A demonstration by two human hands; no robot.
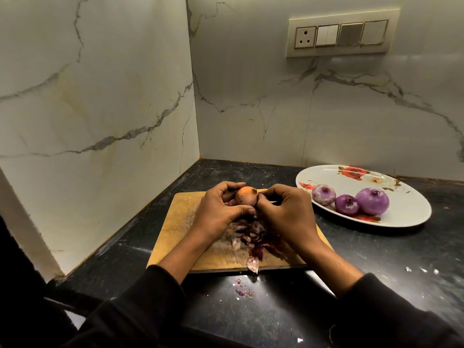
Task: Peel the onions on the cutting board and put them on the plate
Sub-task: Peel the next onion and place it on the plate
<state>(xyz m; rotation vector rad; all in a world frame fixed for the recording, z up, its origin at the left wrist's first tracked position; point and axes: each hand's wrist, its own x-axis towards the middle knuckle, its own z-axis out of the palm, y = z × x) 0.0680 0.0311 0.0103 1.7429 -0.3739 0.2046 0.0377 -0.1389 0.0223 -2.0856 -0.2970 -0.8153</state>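
An onion (246, 195) with its dry brown-orange skin on is held above the wooden cutting board (175, 222). My left hand (221, 209) grips it from the left, fingers curled over its top and thumb under it. My right hand (283, 212) pinches the skin at the onion's right side. A heap of purple peels (251, 234) lies on the board under my hands. To the right stands a white flowered plate (401, 217) holding three peeled purple onions (324, 194), (347, 204), (372, 200).
The black stone counter (276, 310) carries small peel scraps (242, 290) in front of the board. Marble walls meet in a corner behind the board. A switch and socket panel (341, 33) sits on the back wall above the plate.
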